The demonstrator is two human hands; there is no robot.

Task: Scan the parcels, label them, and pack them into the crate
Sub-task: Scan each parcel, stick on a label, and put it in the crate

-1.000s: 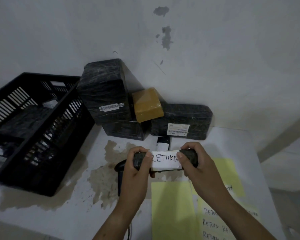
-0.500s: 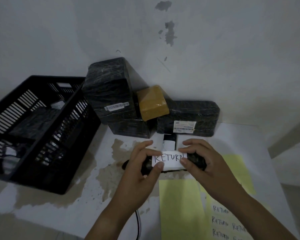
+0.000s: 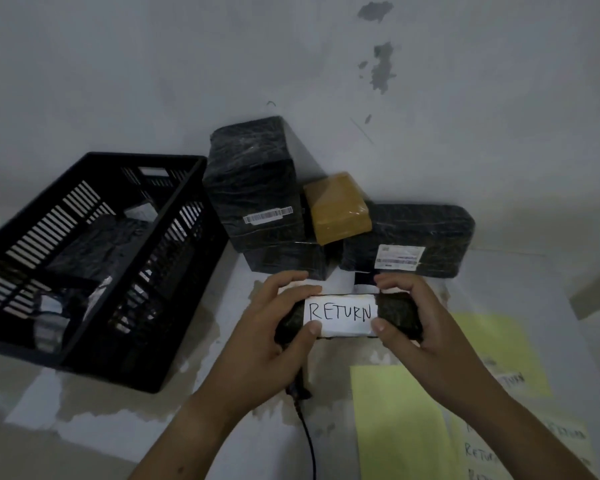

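I hold a small black-wrapped parcel (image 3: 397,313) above the table with both hands. A white label reading RETURN (image 3: 340,315) lies across its top face. My left hand (image 3: 267,327) grips the parcel's left end, thumb on the label's lower left corner. My right hand (image 3: 420,323) grips the right end, thumb on the label's lower right corner. The black slatted crate (image 3: 94,271) stands at the left with dark wrapped parcels inside.
Against the wall are a tall black parcel (image 3: 257,188), a yellow-brown parcel (image 3: 338,207) and a flat black parcel (image 3: 416,237) with a shipping label. Yellow sheets (image 3: 399,420) with RETURN labels lie at the right. A scanner's black cable (image 3: 307,434) runs under my hands.
The parcel has tipped so the RETURN label faces up at me. Both thumbs have moved onto the label's lower corners. The view has shifted slightly.
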